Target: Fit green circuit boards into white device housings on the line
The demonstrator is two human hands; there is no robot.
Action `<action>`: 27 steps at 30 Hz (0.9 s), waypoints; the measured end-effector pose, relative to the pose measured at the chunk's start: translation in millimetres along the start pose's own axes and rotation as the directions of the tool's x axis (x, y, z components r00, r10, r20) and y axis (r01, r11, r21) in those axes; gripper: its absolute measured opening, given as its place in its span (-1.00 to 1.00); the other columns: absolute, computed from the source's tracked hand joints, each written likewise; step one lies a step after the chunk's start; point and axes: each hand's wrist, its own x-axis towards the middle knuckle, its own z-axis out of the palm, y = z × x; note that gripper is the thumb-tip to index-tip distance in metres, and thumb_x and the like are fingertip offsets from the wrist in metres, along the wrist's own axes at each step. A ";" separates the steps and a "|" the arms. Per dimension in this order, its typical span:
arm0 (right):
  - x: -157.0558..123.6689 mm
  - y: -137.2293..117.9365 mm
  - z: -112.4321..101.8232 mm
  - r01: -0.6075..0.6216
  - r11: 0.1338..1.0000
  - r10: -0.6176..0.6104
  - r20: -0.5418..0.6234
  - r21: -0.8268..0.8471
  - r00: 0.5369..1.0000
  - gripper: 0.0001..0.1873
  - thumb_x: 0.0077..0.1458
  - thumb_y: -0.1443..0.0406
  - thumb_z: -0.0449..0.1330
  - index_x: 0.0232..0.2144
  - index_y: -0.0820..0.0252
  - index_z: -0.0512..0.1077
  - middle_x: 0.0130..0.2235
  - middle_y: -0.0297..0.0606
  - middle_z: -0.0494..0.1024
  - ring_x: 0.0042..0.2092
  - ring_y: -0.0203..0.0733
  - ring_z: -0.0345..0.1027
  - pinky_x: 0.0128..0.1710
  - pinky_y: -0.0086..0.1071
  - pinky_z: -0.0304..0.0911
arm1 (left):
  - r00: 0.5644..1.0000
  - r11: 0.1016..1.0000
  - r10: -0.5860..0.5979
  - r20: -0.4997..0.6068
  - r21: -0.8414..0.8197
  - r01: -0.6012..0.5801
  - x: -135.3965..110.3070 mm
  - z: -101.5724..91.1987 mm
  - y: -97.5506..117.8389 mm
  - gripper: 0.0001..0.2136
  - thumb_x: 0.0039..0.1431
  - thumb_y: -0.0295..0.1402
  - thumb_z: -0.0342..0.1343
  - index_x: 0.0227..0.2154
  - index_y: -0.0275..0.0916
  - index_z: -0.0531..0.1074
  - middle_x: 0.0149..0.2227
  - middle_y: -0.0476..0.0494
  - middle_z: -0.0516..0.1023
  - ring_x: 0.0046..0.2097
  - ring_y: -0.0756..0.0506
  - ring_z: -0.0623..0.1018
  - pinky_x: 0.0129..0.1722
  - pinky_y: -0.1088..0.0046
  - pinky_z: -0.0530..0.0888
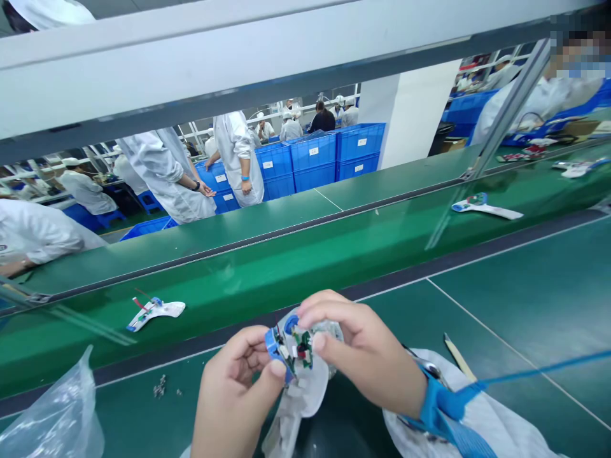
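A white handled plastic housing [305,391] with blue parts and a small green circuit board [303,348] is held up over the near bench edge. My left hand [238,381] pinches its blue end part [275,346] between thumb and fingers. From the other side, my right hand [356,343] grips the housing's upper end, thumb beside the board and fingers over the top. Some translucent material shows behind the right fingers; what it is I cannot make out. A blue wrist strap [436,401] with a cord is on my right wrist.
Small screws [160,386] lie left on the green bench, near a clear plastic bag [60,407]. A similar housing [155,313] and another housing [487,207] rest on the green conveyor belt [267,264]. A pointed stick-like tool [459,357] lies right. Blue crates [312,156] and people stand beyond.
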 end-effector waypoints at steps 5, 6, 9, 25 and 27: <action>-2.6 -8.7 4.4 -0.078 0.996 0.083 0.110 -0.052 0.990 -0.88 -0.08 0.33 0.22 -0.61 0.22 0.42 -0.50 -0.32 0.43 -0.38 -0.26 0.30 -0.34 -0.38 0.18 | 0.982 0.916 0.186 -0.028 0.367 -0.163 -5.8 5.9 1.8 -0.84 -0.14 -0.39 0.26 -0.40 -0.08 0.54 -0.48 0.03 0.59 -0.47 -0.03 0.56 -0.46 0.60 0.49; -1.1 -8.6 4.9 -0.118 0.991 0.123 0.112 -0.058 0.986 -0.88 -0.11 0.34 0.22 -0.63 0.22 0.40 -0.51 -0.33 0.42 -0.39 -0.26 0.28 -0.36 -0.39 0.16 | 0.974 0.872 0.226 -0.011 0.447 -0.197 -5.8 5.2 2.3 -0.84 -0.14 -0.39 0.26 -0.41 -0.07 0.53 -0.48 0.04 0.59 -0.47 -0.03 0.56 -0.47 0.60 0.49; 2.7 -6.5 4.6 -0.226 0.973 0.229 0.192 -0.040 0.954 -0.88 -0.16 0.33 0.21 -0.64 0.23 0.38 -0.53 -0.34 0.38 -0.42 -0.27 0.23 -0.38 -0.38 0.13 | 0.953 0.769 0.300 0.042 0.581 -0.267 -4.2 0.5 3.2 -0.83 -0.15 -0.36 0.27 -0.40 -0.06 0.53 -0.50 0.05 0.60 -0.50 -0.02 0.57 -0.49 0.63 0.48; 11.2 2.5 -22.7 -0.150 0.986 0.155 -0.071 0.074 0.985 -0.90 -0.05 0.35 0.16 -0.41 0.18 0.47 -0.35 -0.27 0.51 -0.29 -0.20 0.35 -0.25 -0.31 0.23 | 0.998 0.994 0.002 -0.057 -0.106 -0.008 1.5 3.8 -0.9 -0.85 -0.11 -0.31 0.32 -0.41 -0.18 0.56 -0.51 -0.06 0.59 -0.49 -0.02 0.56 -0.51 0.62 0.48; 8.9 -1.2 -22.4 -0.086 0.995 0.088 0.039 -0.057 0.995 -0.81 -0.01 0.38 0.12 -0.32 0.21 0.49 -0.24 -0.19 0.54 -0.18 -0.16 0.39 -0.15 -0.28 0.25 | 0.997 0.990 -0.027 -0.074 -0.142 0.017 2.5 2.4 -2.7 -0.82 -0.10 -0.29 0.32 -0.38 -0.18 0.56 -0.48 -0.08 0.59 -0.47 -0.04 0.56 -0.49 0.59 0.48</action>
